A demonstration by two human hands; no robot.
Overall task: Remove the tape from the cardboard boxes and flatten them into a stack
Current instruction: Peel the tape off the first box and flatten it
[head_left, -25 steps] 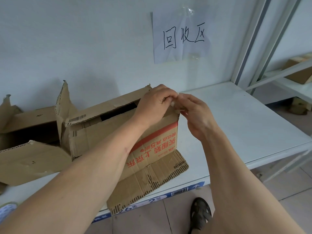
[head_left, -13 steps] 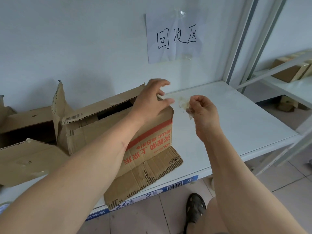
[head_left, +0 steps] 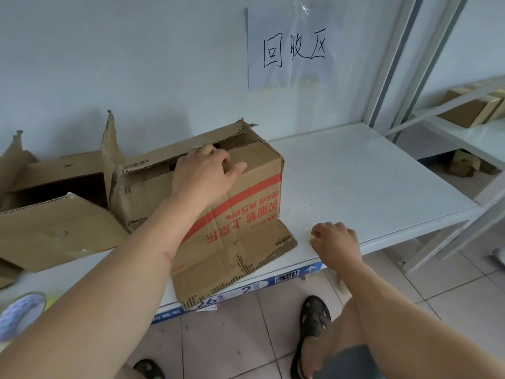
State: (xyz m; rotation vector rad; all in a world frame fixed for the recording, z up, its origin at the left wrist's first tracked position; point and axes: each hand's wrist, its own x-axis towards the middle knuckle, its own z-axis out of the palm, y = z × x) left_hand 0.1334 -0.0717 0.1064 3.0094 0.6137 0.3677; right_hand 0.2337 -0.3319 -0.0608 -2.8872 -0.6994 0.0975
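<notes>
The right hand (head_left: 334,242) sits at the front edge of the white shelf (head_left: 369,187), just right of the box (head_left: 240,192). Its fingers (head_left: 318,234) are curled in toward the palm; something small and pale may be pinched there, but it is too blurred to tell. Below that edge runs a blue label strip (head_left: 287,277) with barcodes, and under it tiled floor, where two dark sandals (head_left: 314,318) show.

The box stands on the shelf with a red stripe and red print on its near face. Its bottom flap (head_left: 232,269) lies folded out flat and overhangs the front edge of the shelf. The left hand (head_left: 203,175) rests on top of the box, fingers (head_left: 218,155) hooked over the edge of a top flap into the dark opening, thumb flat along the near top corner. What is inside the box cannot be seen.

Left of the box is a second box (head_left: 54,214), flaps open and one standing upright, its inside dark; the contents cannot be made out. That makes two boxes on this shelf.

Right of the box the shelf surface stretches bare to its far corner and to the grey upright post (head_left: 388,64).

Behind the box, on the wall, hangs one paper sign (head_left: 289,50) with handwritten characters. Farther right of the box, a neighbouring shelf carries more brown cartons (head_left: 470,108).
</notes>
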